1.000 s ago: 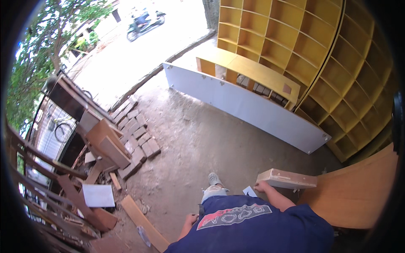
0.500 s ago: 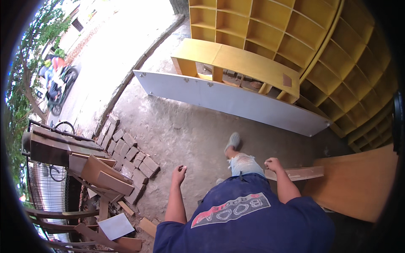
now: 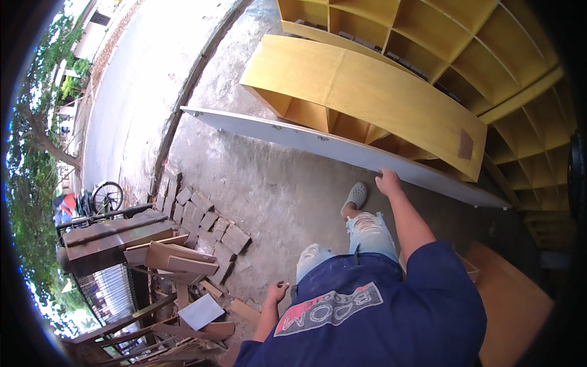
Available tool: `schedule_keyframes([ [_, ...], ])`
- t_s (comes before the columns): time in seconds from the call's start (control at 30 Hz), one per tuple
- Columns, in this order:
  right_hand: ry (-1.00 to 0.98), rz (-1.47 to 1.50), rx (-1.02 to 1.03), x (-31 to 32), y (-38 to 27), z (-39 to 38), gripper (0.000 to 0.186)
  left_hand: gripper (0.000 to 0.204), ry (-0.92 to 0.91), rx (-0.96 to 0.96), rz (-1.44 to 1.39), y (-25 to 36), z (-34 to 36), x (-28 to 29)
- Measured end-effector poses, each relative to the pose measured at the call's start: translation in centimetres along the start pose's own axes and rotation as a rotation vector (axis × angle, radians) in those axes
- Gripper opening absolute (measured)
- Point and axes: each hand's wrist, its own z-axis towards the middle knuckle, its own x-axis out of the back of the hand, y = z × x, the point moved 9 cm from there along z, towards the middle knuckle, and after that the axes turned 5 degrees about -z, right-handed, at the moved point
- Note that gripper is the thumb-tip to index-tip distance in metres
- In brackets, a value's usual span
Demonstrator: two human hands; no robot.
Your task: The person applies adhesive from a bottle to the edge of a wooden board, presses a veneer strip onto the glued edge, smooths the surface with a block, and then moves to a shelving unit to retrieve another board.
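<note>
A long white panel [image 3: 293, 136] with metal hinges along it leans on edge against a low yellow wooden cabinet [image 3: 367, 82]. My right hand [image 3: 387, 182] reaches forward to the panel's near side, fingers partly bent and nothing held. In this view its fingertips overlap the panel; whether they touch it I cannot tell. My left hand [image 3: 278, 292] hangs low beside my left hip, loosely curled with the fingers apart, and holds nothing. Inside the cabinet, open compartments show behind the panel.
Tall yellow shelving [image 3: 440, 30] stands behind the cabinet. On the left lie paving bricks [image 3: 217, 229], scrap boards [image 3: 183, 260] and a dark bench-like piece [image 3: 116, 235]. A brown wooden board [image 3: 510, 300] lies at lower right. Beyond the kerb [image 3: 195, 79] runs a road.
I have stepped closer to the cabinet and panel. My right hand has stretched forward to the panel, while my left has dropped back beside my hip. The passing motorbike has moved lower in view.
</note>
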Motion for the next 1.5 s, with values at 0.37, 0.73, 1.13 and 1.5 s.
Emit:
schedule_keyframes([
  [0.37,-0.06,-0.155,0.191,0.2,-10.2,14.7,0.054,0.06,0.046,-0.062,-0.139,20.7,-1.6,6.2],
  [0.73,-0.323,-0.481,0.151,-6.1,-12.1,15.4,0.05,0.063,0.009,-0.086,-0.006,27.1,5.0,14.5],
  [1.13,-0.446,-0.539,0.272,-12.5,-12.8,12.9,0.024,0.06,-0.033,-0.114,-0.104,29.6,7.5,18.2],
  [1.5,-0.472,-0.573,0.374,1.8,-17.5,7.9,0.023,0.065,-0.097,-0.193,-0.101,28.0,13.1,14.3],
])
